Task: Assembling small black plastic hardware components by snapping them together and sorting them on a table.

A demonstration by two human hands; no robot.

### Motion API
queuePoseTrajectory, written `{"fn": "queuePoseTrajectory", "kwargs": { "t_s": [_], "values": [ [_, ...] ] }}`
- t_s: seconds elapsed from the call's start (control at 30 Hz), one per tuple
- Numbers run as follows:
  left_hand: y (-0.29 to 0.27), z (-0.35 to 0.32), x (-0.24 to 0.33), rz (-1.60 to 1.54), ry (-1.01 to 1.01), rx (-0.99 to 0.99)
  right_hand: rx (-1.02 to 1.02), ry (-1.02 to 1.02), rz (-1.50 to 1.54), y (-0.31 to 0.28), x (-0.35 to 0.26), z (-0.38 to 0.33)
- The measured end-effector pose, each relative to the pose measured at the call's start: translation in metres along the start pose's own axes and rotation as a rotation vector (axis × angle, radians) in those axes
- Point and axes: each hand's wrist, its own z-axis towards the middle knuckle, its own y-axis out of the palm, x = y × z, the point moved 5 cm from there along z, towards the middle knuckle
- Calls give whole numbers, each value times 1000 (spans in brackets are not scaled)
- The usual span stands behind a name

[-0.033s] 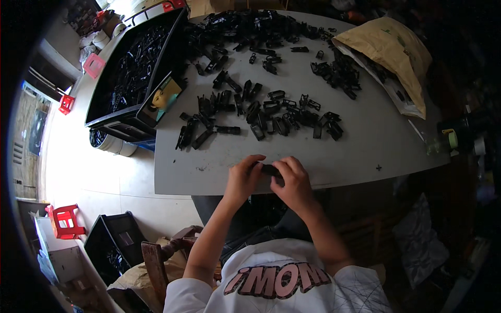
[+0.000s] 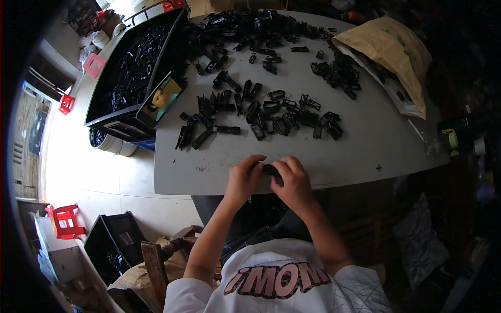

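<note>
Between my two hands, at the near edge of the grey-white table [image 2: 209, 175], is a small black plastic part [image 2: 271, 170], long and narrow. My left hand [image 2: 243, 179] grips its left end with bent fingers. On its other end, the thumb and fingers of my right hand [image 2: 292, 181] are closed. Fingers cover much of the part, so its exact kind does not show. Just beyond my hands lie several loose black plastic clip-like parts [image 2: 282, 125], with more [image 2: 201, 117] to their left.
A large heap of black parts [image 2: 245, 26] covers the table's far side. At the left stands a black crate [image 2: 122, 116] full of them. An opened brown paper sack [image 2: 389, 49] lies at the right, beside a smaller pile [image 2: 339, 75]. Red stools [image 2: 67, 221] stand on the floor.
</note>
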Motion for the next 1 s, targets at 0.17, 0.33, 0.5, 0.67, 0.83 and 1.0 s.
{"fn": "queuePoseTrajectory", "kwargs": {
  "t_s": [0.17,0.33,0.5,0.67,0.83,1.0],
  "values": [
    [8,-3,4,72,-3,34,-39,-59,-89,5,-5,0],
    [8,-6,3,8,14,-29,-21,-89,-61,1,-4,-5],
    [3,-10,10,-321,-77,-131,-160,356,544,2,36,-16],
    [5,-14,3,-443,-119,-158,-253,253,674,9,50,2],
    [-8,-13,-9,-299,-24,37,239,321,-49,-8,93,53],
    [-7,-13,-11,-355,-23,54,325,253,-103,-1,95,49]
  ]
}}
